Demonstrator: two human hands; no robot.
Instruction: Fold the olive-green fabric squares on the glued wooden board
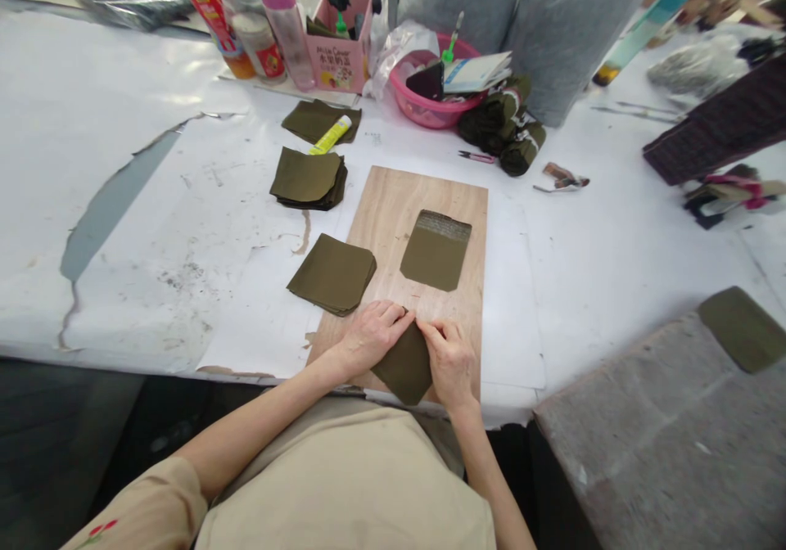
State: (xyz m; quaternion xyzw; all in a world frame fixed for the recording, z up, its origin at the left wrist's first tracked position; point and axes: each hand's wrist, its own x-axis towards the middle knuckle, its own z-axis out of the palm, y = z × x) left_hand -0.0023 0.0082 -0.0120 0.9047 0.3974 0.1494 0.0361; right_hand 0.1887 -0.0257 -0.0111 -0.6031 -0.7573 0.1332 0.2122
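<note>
Both hands work at the far edge of an olive fabric piece [404, 367] near the front of a wooden board [423, 186]. My left hand [376, 331] has its fingers pressed together on the piece's upper left edge. Thumb and fingers of my right hand [451, 360] pinch the upper right edge, close to the left fingertips. Just beyond lies another olive piece [435, 257] with a greyish strip along its far end. A stack of olive pieces [333, 273] overlaps the board's left edge.
Farther back are another fabric stack [309, 178], a yellow tube [332, 135], small snips [477, 157], dark yarn skeins [521, 147] and a pink basin [423, 108]. Bottles [286, 26] stand behind. On the right, a grey surface [663, 419] carries one olive piece [744, 327].
</note>
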